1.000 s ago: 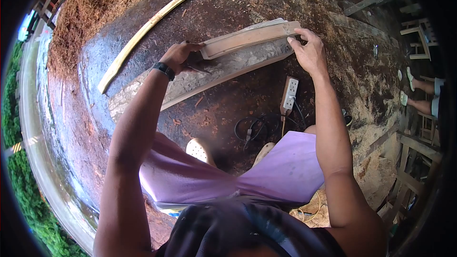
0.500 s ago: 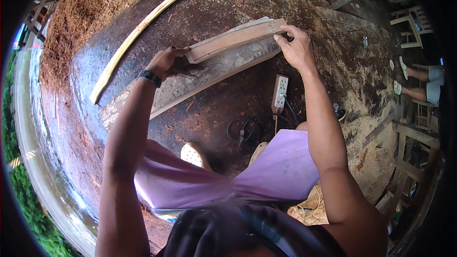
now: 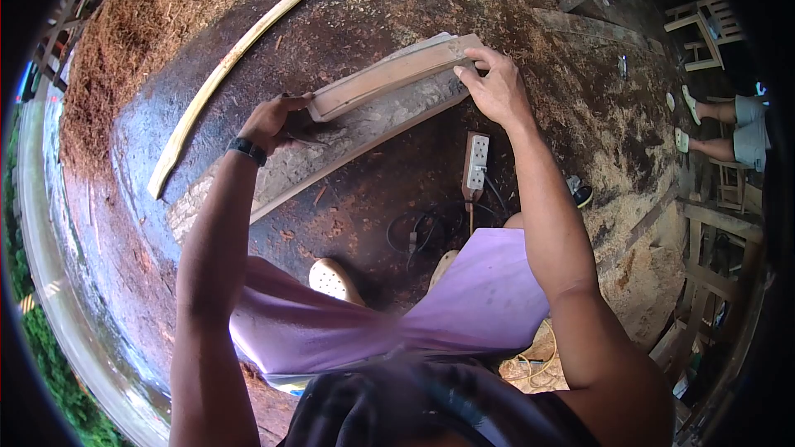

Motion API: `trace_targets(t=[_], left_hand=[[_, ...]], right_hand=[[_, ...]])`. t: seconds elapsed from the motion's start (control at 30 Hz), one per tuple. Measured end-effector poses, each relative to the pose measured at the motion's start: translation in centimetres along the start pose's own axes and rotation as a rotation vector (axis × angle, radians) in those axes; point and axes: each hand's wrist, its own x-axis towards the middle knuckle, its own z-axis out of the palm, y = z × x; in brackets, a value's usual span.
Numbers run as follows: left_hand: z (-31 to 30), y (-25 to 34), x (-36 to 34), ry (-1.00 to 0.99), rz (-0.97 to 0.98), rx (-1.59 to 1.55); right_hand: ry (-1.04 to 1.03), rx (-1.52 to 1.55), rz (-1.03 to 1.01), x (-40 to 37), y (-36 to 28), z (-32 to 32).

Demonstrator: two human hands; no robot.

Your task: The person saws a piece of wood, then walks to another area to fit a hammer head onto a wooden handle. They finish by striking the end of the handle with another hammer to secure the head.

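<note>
A: Since the earlier frame, everything has slid left in the view and tipped slightly, suggesting the view turned. The left hand (image 3: 269, 122), right hand (image 3: 501, 91) and short board (image 3: 393, 78) kept their places relative to one another.

B: State of the hands?

A: Apart, one per end of the board. Right: thumb and fingers pinched on its right end. Left: touching the left end, other fingers lower down; whether it grips, cannot tell.

B: Why the ends?

A: Probably for control of angle; a wide hold resists twisting. It also leaves the middle uncovered.

B: Position of the board?

A: Over the long plank (image 3: 356, 130), running roughly along it. Full contact not confirmed. Plank lies rough face up, presumably as a support.

B: Further out?

A: Power strip (image 3: 476, 157) and black cable (image 3: 411, 240) on the floor (image 3: 356, 207), between plank and lilac cloth (image 3: 464, 298) over the lap; likely there for easy reach. Beyond the plank, a curved pole (image 3: 174, 153), then a heap of shavings (image 3: 157, 41). Far right, another person's legs (image 3: 712, 149), well apart.
</note>
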Motion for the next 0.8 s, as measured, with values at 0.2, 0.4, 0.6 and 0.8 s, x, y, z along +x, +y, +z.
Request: trace_targets(t=[0.2, 0.4, 0.6, 0.8], left_hand=[[0.0, -0.1, 0.3, 0.027, 0.003, 0.002], [0.3, 0.0, -0.1, 0.042, 0.025, 0.035], [0.2, -0.1, 0.1, 0.093, 0.028, 0.044], [0.2, -0.3, -0.4, 0.146, 0.051, -0.14]], right_hand=[[-0.306, -0.021, 0.042, -0.6, -0.5, -0.3], [-0.571, -0.222, -0.021, -2.0, -1.7, -0.2], [-0.563, -0.17, -0.001, -1.6, -0.8, 0.4], [-0.579, -0.17, 0.007, -1.8, -1.4, 0.1]])
